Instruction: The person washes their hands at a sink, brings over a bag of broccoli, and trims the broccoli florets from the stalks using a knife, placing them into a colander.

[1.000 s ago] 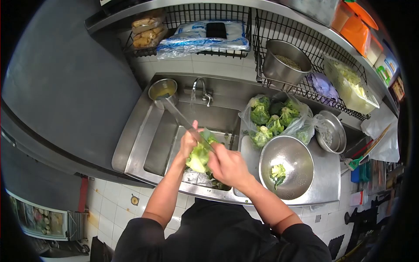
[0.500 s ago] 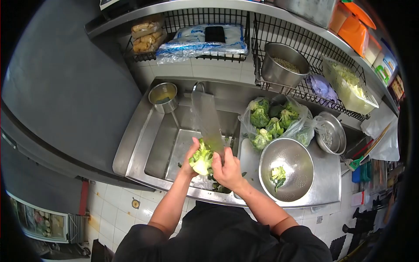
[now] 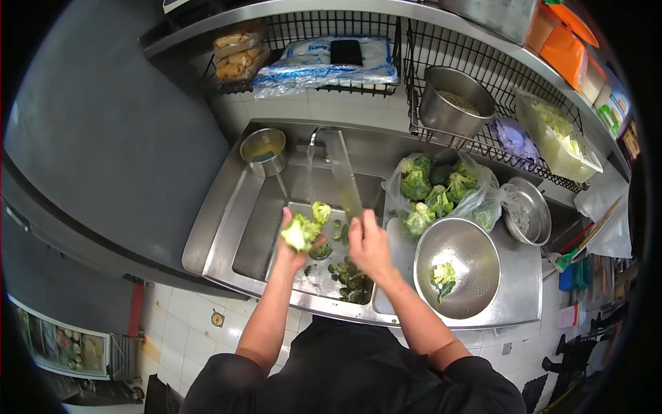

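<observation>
Over the sink basin (image 3: 252,238), my left hand (image 3: 295,252) holds a broccoli head (image 3: 299,233) with its pale stem facing me. A small floret (image 3: 321,212) is just beyond it, apart from the stem. My right hand (image 3: 370,245) grips the handle of a wide cleaver (image 3: 343,172), its blade pointing away toward the faucet (image 3: 314,136). Water runs from the faucet. Green trimmings (image 3: 352,279) lie in the basin. On the right, a perforated steel bowl (image 3: 476,276) contains one broccoli piece (image 3: 443,277).
A plastic bag of broccoli (image 3: 439,190) sits behind the perforated bowl, beside another steel bowl (image 3: 527,210). A steel pot (image 3: 264,152) stands at the sink's back left. Above hang wire racks (image 3: 372,31) with a large pot (image 3: 455,103) and a vegetable basket (image 3: 558,138).
The cleaver has moved right, away from the broccoli, and turned edge-on. My left hand has shifted slightly left with the broccoli. A small floret now shows separately, and more trimmings are visible.
</observation>
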Demonstrator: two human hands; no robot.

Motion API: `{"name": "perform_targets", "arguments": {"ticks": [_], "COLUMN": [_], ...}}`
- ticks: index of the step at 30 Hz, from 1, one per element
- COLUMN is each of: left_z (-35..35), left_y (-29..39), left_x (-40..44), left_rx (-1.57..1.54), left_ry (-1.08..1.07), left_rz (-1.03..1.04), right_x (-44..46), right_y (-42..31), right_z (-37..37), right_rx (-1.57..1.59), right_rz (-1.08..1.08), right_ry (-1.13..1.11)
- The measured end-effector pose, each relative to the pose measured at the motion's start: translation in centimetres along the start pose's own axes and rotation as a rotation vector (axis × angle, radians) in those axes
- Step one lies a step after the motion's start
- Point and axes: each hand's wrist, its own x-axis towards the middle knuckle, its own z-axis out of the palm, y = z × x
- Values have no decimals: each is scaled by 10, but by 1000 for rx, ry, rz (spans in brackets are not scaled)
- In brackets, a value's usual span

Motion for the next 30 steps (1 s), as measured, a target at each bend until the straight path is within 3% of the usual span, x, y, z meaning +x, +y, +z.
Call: {"name": "perform_targets", "arguments": {"ticks": [2, 4, 7, 11, 12, 15, 18, 24, 26, 27, 28, 30], "left_z": [-20, -63, -77, -5, 23, 77, 121, 180, 192, 206, 217, 236], "left_y": [-9, -29, -47, -70, -76, -115, -150, -212, -226, -227, -222, -208], "left_x": [16, 43, 59, 58, 55, 71, 79, 74, 68, 52, 42, 33], "left_rx": [-128, -139, -100, 91, 106, 270, 255, 324, 457, 700, 703, 430], "left_ry": [244, 227, 413, 471, 445, 408, 209, 76, -9, 48, 33, -69], "left_rz": [-107, -124, -135, 41, 17, 243, 285, 255, 268, 342, 336, 94], "right_x": [-2, -7, -37, -68, -71, -78, -86, -95, -88, -79, -75, -72], "right_y": [17, 25, 24, 29, 27, 25, 29, 35, 60, 71, 81, 97], "right_z": [-9, -17, -32, -46, -52, -69, -94, -140, -144, -150, -161, -181], "right_rx": [-36, -75, -321, -422, -438, -617, -691, -803, -830, -826, -830, -728], "right_rz": [41, 85, 132, 7, 34, 85, 162, 354, 387, 466, 478, 560], "right_ry": [-69, -125, -310, -324, -300, -301, -207, -98, -59, -61, -50, -77]}}
